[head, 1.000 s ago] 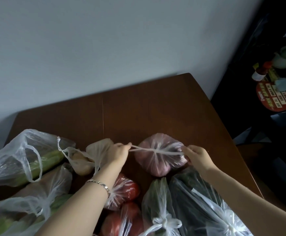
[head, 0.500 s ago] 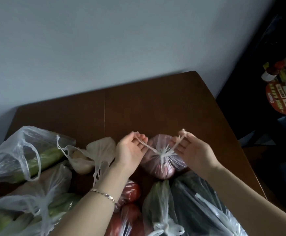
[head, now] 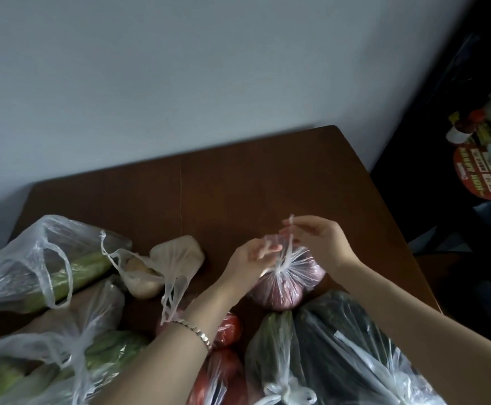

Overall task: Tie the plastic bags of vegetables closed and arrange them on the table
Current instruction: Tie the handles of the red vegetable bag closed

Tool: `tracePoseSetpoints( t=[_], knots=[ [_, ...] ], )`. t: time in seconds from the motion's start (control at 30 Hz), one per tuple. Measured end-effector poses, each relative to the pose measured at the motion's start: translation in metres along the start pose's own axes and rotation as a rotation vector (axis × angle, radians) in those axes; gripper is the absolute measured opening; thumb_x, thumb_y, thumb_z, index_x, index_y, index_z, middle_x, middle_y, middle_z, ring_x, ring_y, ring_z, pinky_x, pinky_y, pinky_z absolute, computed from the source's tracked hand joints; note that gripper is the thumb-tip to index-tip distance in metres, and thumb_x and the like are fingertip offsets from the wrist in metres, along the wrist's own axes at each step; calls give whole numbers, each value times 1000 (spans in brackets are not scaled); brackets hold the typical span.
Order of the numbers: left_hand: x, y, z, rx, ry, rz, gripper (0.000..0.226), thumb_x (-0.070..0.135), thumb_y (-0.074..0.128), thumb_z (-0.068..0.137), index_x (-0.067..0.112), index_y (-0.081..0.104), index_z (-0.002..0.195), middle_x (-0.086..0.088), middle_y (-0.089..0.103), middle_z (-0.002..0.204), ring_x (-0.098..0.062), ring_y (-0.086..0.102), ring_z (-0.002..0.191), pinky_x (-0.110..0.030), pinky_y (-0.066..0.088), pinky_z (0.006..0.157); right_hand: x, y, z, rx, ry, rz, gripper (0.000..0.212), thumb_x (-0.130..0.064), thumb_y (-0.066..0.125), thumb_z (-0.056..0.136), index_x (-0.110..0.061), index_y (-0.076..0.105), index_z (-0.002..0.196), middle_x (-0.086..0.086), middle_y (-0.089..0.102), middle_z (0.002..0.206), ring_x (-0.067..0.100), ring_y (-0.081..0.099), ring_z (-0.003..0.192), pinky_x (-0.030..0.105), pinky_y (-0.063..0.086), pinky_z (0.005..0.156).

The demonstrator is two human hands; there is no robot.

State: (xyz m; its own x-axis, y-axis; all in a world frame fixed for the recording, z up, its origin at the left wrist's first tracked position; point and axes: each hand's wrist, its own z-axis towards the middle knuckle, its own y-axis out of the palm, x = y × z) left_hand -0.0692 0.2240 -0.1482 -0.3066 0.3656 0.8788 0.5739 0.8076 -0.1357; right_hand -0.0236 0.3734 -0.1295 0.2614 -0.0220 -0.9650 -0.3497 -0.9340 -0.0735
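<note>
A clear bag of purple-red vegetables [head: 289,287] sits mid-table, its neck gathered into a twisted knot. My left hand [head: 250,260] pinches one bag handle just left of the knot. My right hand [head: 323,239] holds the other handle strand up above the bag. An open bag of pale roots [head: 162,267] lies to the left, handles loose. A bag of green stalks [head: 48,267] lies open at far left. Tied bags of dark greens [head: 343,355] and tomatoes [head: 223,372] sit near me.
The brown wooden table [head: 238,185] meets a pale wall at the back; its right edge drops to a dark area. A shelf with bottles and a red sign [head: 484,173] stands at far right. Another tied bag of green stalks [head: 63,361] lies at lower left.
The handles were pulled taut sideways a second ago. Both hands have since come together over the bag, and the right hand has lifted its strand upward over the knot.
</note>
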Motion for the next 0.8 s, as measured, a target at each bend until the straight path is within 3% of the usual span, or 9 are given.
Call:
tracePoseSetpoints(
  t=[0.1,0.27,0.33,0.4,0.47,0.53,0.6,0.7,0.8],
  knots=[
    [0,11,-5,-40,46,67,12,-1,60,84,8,65,92,23,60,65,13,56,57,-2,41,59,-5,17,-5,-67,-72,-68,18,2,63,82,-13,70,89,-12,67,79,-11,63,66,5,47,62],
    [3,19,-3,189,9,-160,13,4,65,83,15,71,81,3,67,69,-6,60,63,-14,48,60,13,18,-9,150,-38,64,20,0,67,79,-20,64,76,-8,67,72,-6,62,58,9,49,58],
    [1,19,-3,243,3,-164,15,5,64,84,16,73,81,6,68,57,-4,58,53,-16,46,54,27,13,-13,199,-35,-25,16,-4,69,79,-18,63,81,-8,67,77,-2,64,65,11,49,63],
    [0,20,-4,278,17,-137,11,5,63,84,8,72,90,7,64,48,2,55,44,-11,44,48,42,11,-18,96,-60,-208,13,-6,66,82,-14,68,92,-11,65,82,-3,60,72,11,46,67],
    [0,23,-4,286,31,-114,8,9,65,84,9,72,85,3,64,55,1,53,43,-13,45,51,51,16,-20,-85,-140,-388,14,-7,62,85,-7,71,96,-10,62,80,-4,55,72,10,41,68],
    [0,26,-4,284,33,-101,10,12,66,84,16,72,77,-3,66,65,1,53,44,-19,48,57,58,21,-18,-143,-205,-469,12,-8,61,85,-2,71,90,0,66,80,8,56,74,20,41,72],
    [1,25,-4,317,34,-115,10,13,63,85,11,72,81,0,67,69,1,55,49,-17,49,58,59,24,-16,-90,-173,-410,13,-8,60,86,-1,71,85,6,66,77,7,56,69,22,42,68],
    [5,15,-5,484,126,26,19,16,60,88,4,68,100,-4,67,85,-9,63,77,-8,46,66,53,28,-13,30,13,-267,21,-10,55,90,-6,67,73,-1,52,53,1,42,38,13,31,44],
    [11,6,-7,559,257,111,19,15,61,88,4,68,101,3,62,90,-5,60,82,-6,45,70,49,35,-8,38,101,-309,32,-15,52,91,-8,58,61,1,45,48,4,39,33,16,27,39]
  ],
)
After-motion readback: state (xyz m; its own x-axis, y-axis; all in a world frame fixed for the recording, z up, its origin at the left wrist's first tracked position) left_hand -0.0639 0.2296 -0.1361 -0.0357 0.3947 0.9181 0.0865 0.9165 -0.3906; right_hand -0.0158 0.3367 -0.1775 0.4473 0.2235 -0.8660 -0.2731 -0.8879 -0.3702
